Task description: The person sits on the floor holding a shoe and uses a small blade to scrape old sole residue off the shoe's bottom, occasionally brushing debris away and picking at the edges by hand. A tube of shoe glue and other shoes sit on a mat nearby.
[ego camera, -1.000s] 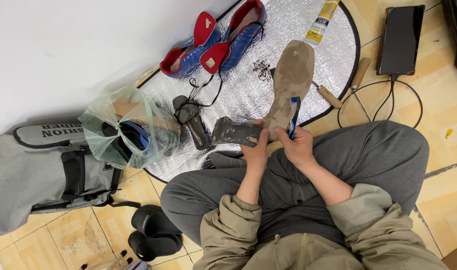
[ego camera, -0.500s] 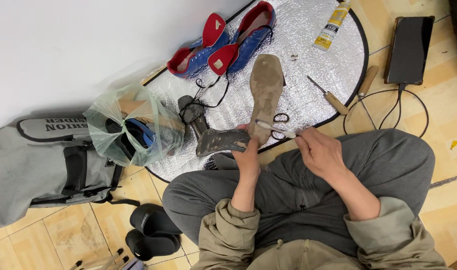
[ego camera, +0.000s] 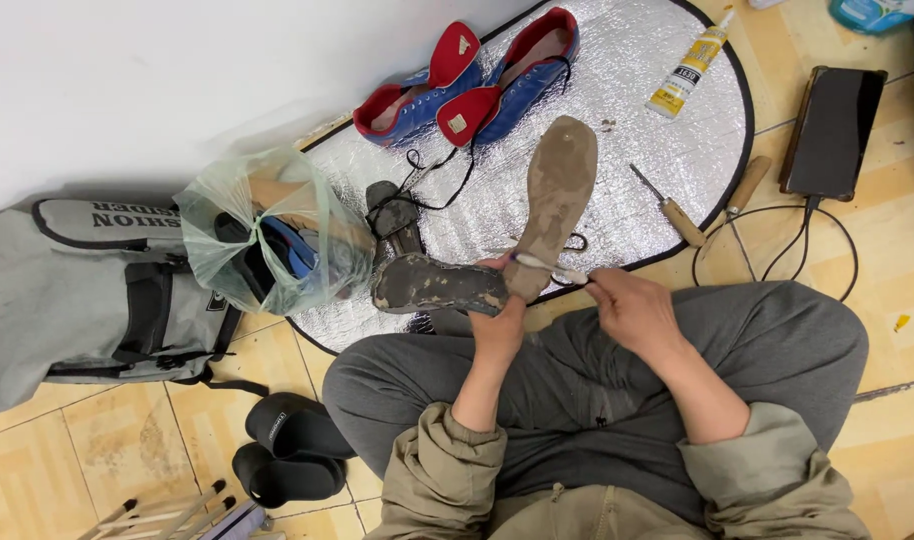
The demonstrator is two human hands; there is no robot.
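Silver, crinkled foil matting [ego camera: 617, 130] covers the floor in front of a person sitting cross-legged in grey trousers. The left hand [ego camera: 502, 325] is closed around the heel end of a worn, dirt-brown shoe sole [ego camera: 557, 195], holding it tilted up and away from the body over the mat's near edge. The right hand [ego camera: 632, 310] has its fingers [ego camera: 597, 285] pinched shut on a thin pale tool [ego camera: 547, 264], whose tip lies against the sole close to the left hand. Just left of that hand a mud-caked dark shoe [ego camera: 439, 285] lies on its side at the mat's edge.

Farther back on the foil sits a pair of blue and red shoes [ego camera: 477, 85] with their tongues folded out, and a yellow tube of glue [ego camera: 689, 68] lies to their right. A wooden-handled awl [ego camera: 672, 210] rests near the mat's right rim, and a dark phone [ego camera: 832, 130] lies on the tiled floor beyond it with a cable attached. To the left are a thin green plastic bag [ego camera: 267, 230], a grey backpack [ego camera: 77, 290] and black slides [ego camera: 292, 450].
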